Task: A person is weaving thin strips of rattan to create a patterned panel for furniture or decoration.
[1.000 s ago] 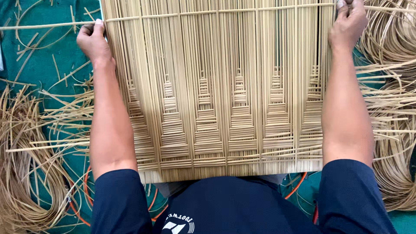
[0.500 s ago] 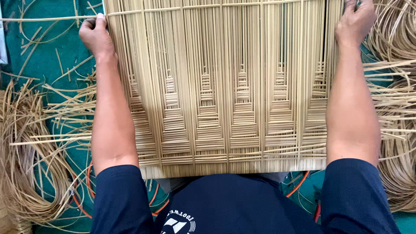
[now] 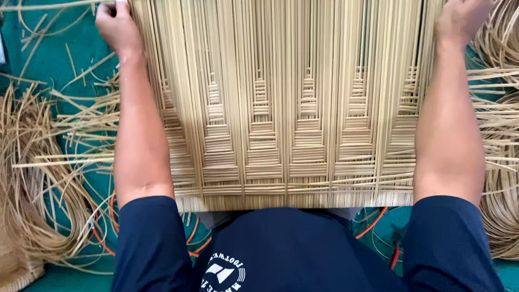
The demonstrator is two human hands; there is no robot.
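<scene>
A wide woven cane mat (image 3: 286, 108) with stepped patterns lies across the green floor in front of me. My left hand (image 3: 116, 27) grips a thin horizontal cane strip (image 3: 48, 5) at the mat's far left edge, fingers curled around it. My right hand (image 3: 459, 19) rests on the far right edge of the mat, fingers closed over the strands; the top of it is cut off by the frame. Both forearms run along the mat's two sides.
Loose coils of cane (image 3: 32, 189) lie at the left on the green floor (image 3: 43, 59), and more bundles (image 3: 500, 162) at the right. Orange cords (image 3: 373, 224) show under the mat's near edge. My dark blue shirt (image 3: 286, 249) fills the bottom.
The view has shifted so that both hands sit higher in the frame, nearer the top edge. The hands keep their grip at the mat's far corners.
</scene>
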